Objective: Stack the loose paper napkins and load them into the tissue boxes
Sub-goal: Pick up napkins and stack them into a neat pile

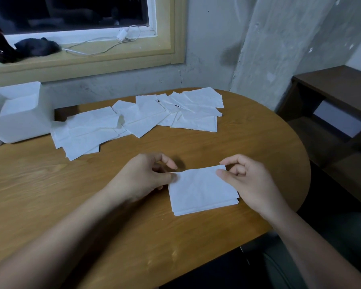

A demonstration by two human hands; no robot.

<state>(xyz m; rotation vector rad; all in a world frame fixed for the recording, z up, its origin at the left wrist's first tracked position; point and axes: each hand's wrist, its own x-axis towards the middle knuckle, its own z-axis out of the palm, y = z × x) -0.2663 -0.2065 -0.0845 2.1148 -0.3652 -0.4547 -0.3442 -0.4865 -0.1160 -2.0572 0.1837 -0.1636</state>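
Head view, looking down at two bare hands over a wooden table point(50, 174). Left hand point(146, 176) pinches the far left corner of a small white stack point(202, 192) between thumb and forefinger, and right hand point(244, 180) pinches the far right corner the same way. The stack lies on the table between the two hands, its far edge slightly raised. It is likely very light, soft and limp, with sheets that slip over one another and tear easily, so gripping both sides near the corners seems safest. Beyond the hands, loose napkins point(138, 119) lie scattered and overlapping. Further off, to the left of the left hand, stands an open white box point(19, 126), cut off by the frame edge. Something white sits inside it, but it is unclear whether that is napkins. How many sheets the fingers hold cannot be told, and no second box shows plainly.
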